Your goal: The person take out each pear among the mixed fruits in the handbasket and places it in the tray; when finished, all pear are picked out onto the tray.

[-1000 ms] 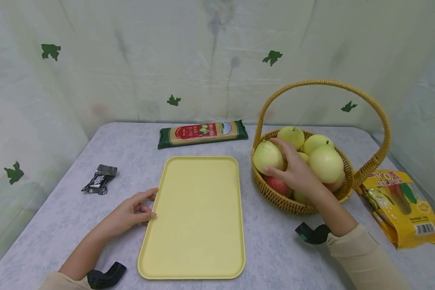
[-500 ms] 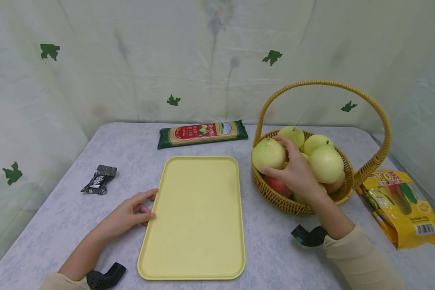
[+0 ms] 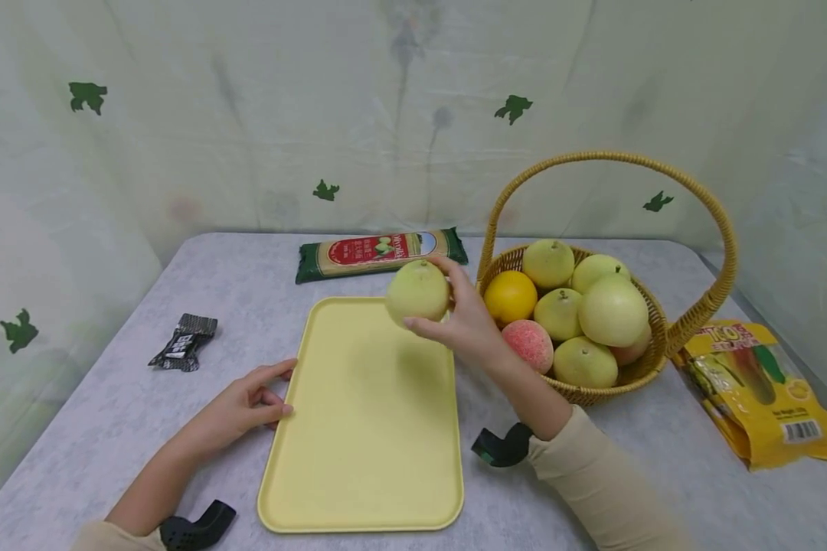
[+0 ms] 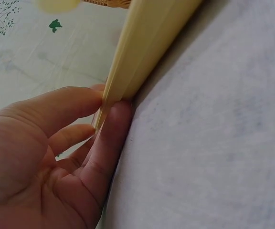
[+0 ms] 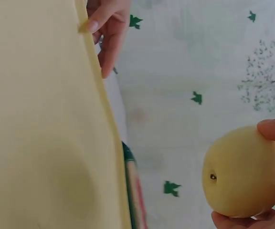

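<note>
My right hand point(image 3: 463, 317) grips a round, pale yellow-green pear point(image 3: 417, 292), thumb on the near side and fingers behind. The pear hangs above the far right corner of a yellow rectangular tray point(image 3: 361, 428) and casts a shadow on it. In the right wrist view, the pear point(image 5: 242, 171) shows its small dark end. At the tray's left edge, my left hand point(image 3: 237, 409) holds the rim. The left wrist view shows the thumb of that hand point(image 4: 56, 143) on the rim and a finger under the side of the tray point(image 4: 144, 52).
Right of the tray stands a wicker basket point(image 3: 570, 394) with a tall handle, holding several pears, an orange point(image 3: 510, 297) and a pink-red peach point(image 3: 529, 344). A yellow snack bag point(image 3: 765, 394) lies beside it, a pasta pack point(image 3: 382, 255) behind the tray, a small black packet point(image 3: 184, 343) at left.
My right hand has lifted the pear out of the basket and carried it left over the tray, uncovering the orange. My left hand stays at the tray's edge.
</note>
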The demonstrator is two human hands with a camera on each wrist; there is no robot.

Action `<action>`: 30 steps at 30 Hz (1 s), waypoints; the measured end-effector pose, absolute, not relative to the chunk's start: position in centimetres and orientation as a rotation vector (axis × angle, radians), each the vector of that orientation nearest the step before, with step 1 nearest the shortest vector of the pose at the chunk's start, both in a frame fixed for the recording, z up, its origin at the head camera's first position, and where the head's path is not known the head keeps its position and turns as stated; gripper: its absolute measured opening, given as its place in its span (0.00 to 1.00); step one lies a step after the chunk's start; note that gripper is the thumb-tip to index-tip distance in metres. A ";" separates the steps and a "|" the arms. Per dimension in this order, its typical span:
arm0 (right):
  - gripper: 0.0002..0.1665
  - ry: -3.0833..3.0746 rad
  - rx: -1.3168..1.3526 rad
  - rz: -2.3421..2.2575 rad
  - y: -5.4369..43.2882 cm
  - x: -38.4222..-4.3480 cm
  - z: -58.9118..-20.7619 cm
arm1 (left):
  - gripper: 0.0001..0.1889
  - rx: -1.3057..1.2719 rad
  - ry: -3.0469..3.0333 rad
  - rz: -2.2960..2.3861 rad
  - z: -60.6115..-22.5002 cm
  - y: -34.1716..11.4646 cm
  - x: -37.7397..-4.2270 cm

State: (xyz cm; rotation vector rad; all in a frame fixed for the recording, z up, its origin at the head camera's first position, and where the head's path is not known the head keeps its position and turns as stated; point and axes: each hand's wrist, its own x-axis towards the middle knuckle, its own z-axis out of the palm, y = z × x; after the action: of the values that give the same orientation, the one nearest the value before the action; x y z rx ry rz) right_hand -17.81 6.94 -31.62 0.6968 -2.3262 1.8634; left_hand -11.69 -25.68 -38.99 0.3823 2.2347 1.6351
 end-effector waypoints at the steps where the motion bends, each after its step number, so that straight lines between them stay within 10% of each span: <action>1: 0.46 -2.330 0.694 1.887 6.2 -18.3 -32.2 | 0.36 0.375 2.237 1.627 -39.0 -25.7 -11.7; 30: 0.49 -2.641 0.584 1.790 -0.6 -23.0 -38.7 | 0.36 0.361 2.272 1.592 -38.9 -25.7 -11.5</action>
State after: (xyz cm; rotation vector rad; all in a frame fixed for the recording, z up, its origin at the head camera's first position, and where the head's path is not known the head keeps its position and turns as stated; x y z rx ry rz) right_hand -23.01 -0.58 -38.72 0.5835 -2.6408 1.7896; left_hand -11.52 -25.74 -38.85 0.3611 2.2719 1.5922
